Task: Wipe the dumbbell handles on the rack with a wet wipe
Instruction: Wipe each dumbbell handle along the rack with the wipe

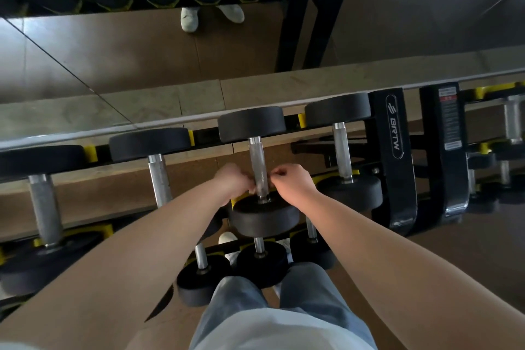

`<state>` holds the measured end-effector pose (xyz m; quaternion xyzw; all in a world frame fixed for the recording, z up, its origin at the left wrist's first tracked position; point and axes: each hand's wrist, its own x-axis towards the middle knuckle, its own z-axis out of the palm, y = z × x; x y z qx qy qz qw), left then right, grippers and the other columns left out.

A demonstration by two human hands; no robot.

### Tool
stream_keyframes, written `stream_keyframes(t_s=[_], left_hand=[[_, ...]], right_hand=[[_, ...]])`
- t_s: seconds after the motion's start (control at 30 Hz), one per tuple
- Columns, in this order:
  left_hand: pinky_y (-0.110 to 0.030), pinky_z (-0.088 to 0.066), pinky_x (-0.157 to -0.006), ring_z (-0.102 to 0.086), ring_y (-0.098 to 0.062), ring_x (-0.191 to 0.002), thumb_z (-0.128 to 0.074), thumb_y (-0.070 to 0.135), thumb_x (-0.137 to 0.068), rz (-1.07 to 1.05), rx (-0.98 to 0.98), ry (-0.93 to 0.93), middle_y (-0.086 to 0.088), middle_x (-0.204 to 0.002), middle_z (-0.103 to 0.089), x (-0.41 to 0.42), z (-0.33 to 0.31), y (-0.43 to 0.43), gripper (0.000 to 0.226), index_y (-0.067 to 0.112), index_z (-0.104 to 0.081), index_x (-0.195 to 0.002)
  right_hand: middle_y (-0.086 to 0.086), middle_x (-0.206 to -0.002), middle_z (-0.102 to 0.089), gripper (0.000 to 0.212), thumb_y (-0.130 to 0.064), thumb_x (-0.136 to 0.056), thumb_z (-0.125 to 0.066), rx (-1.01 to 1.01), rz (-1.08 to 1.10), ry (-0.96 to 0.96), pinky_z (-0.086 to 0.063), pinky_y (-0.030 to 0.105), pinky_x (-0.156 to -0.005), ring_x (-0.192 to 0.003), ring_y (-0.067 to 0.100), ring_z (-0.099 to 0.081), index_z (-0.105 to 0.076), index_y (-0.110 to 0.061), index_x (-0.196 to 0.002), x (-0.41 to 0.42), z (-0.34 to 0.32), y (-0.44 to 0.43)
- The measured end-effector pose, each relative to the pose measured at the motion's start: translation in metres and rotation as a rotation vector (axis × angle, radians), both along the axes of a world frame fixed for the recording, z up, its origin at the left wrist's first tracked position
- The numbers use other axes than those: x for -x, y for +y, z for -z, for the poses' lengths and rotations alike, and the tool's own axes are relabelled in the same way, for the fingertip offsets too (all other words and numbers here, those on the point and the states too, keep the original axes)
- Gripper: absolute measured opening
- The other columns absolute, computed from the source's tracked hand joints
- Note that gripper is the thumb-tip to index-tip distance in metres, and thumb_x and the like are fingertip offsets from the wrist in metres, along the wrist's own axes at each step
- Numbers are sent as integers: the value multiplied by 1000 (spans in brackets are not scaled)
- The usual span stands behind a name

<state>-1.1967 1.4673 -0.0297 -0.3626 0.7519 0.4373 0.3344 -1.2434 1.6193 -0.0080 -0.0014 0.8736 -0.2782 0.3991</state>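
The person stands over the rack (395, 156) with both arms stretched down to the middle dumbbell (264, 217), which lies across the top rails between its neighbours. Its handle (258, 162) is a knurled steel bar, and both hands meet at its near end, just above the near weight. The left hand (234, 183) curls its fingers in against the left side of the handle. The right hand (294, 182) is bunched with thumb and fingertip pinched together just beside the right side. The wet wipe cannot be made out, and whether either hand has it pinched there cannot be told. The dumbbell looks heavy and rigid, seated firmly in its cradle, so it should stay put under rubbing and needs no lifting. The knurling is rough and will likely drag at a thin, soft wipe, so wrapping the wipe round the bar and sliding it lengthwise towards the far weight (251, 122) seems the better hold than gripping the rubber ends.
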Motion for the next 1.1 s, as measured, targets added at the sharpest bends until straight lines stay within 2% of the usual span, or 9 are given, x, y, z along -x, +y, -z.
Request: stream_keyframes(t_s=[0.13,0.4,0.53,0.6,0.67,0.73,0.83,0.9,1.1], left_hand=[[-41,-59,-88,-66,-23,-98,-62,14,-98,-298,-53,189,-4,-112,-69,19,10,-10,22,19,-66,-120],[-31,-47,-83,-60,-17,-98,-55,24,-104,380,-138,60,-6,-120,-67,-10,21,-6,31,19,-63,-133],[-24,-42,-50,-53,-10,-58,-64,12,-97,-156,-389,57,1,-74,-64,11,34,-24,20,9,-67,-117],[-19,-32,-39,-43,-7,-50,-60,2,-97,-502,-509,105,0,-68,-57,21,39,-26,18,6,-66,-114],[-18,-31,-39,-41,-7,-51,-58,2,-99,-578,-544,129,-1,-70,-53,22,39,-23,14,8,-65,-109],[-22,-40,-47,-49,-10,-59,-61,8,-99,-373,-444,150,-1,-75,-59,14,38,-22,12,11,-66,-110],[-24,-46,-65,-61,-10,-77,-59,19,-101,321,-199,135,1,-98,-69,-4,34,-18,12,27,-64,-108],[-23,-44,-65,-60,-8,-78,-56,21,-103,427,-198,107,5,-100,-66,-8,32,-14,16,35,-58,-112],[-26,-35,-51,-45,-13,-63,-57,9,-99,-339,-402,214,-8,-86,-60,27,38,-26,17,20,-70,-100]], right_hand=[[-8,-96,-72,18,-26,-101,-54,18,5,-17,-49,24,-67,-88,12,-67,-71,-28,-101,3,2,4],[-10,-94,-72,14,-25,-103,-56,78,95,-36,-54,26,-68,-75,6,-65,-67,-33,-102,3,5,10],[-11,-94,-71,17,-26,-104,-55,80,95,-75,-53,25,-68,-79,5,-65,-69,-26,-114,7,2,10],[-8,-98,-71,18,-24,-105,-54,102,139,-100,-54,23,-66,-85,8,-66,-68,-24,-117,7,0,13],[-5,-101,-72,19,-22,-105,-54,121,187,-108,-52,21,-62,-85,10,-66,-68,-23,-118,8,-1,16],[-4,-101,-72,20,-22,-105,-54,132,221,-117,-50,19,-58,-82,11,-66,-68,-22,-119,8,0,19],[-3,-100,-73,21,-25,-105,-55,150,257,-141,-53,22,-62,-83,14,-68,-69,-22,-120,9,0,22],[-3,-100,-74,21,-26,-105,-55,157,275,-151,-54,24,-65,-81,15,-68,-70,-23,-119,9,-1,23],[-3,-101,-73,20,-25,-105,-54,152,266,-154,-52,22,-63,-79,13,-66,-69,-23,-119,9,-2,22]])
